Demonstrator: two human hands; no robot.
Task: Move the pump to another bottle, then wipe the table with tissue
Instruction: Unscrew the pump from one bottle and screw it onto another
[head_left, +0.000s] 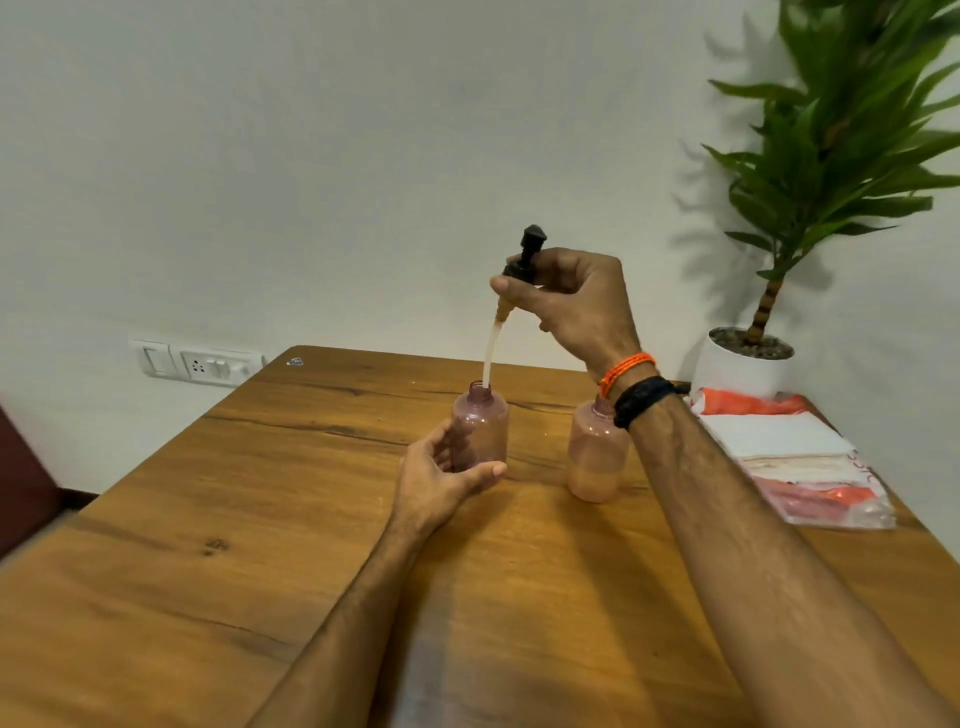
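The right hand (576, 301) holds the black pump (525, 254) raised above the wooden surface (260, 519), its grip closed on the pump's collar with thumb and fingers pinching it. The pump's head points up, and its pale dip tube (491, 353) hangs down and slightly left, with the tube's lower end just inside the open neck of the left bottle (480, 431). That bottle is a translucent pinkish plastic one standing upright near the middle of the surface.

The left hand (441, 467) cups the near-left side of this bottle, fingers loosely curved around its lower body and thumb stretched along its near side; whether the grip actually presses on the bottle cannot be told.

A second pinkish bottle (595, 457) stands upright just to the right, also without a cap, with pale liquid in its lower part. The right wrist, wearing an orange band (626, 366) and a black band (647, 397), passes in front of its neck.

At the far right edge lies a plastic pack of tissues (789, 457), white and orange, beside a white pot holding a green plant (748, 358). A wall socket panel (197, 364) sits on the wall at the far left.
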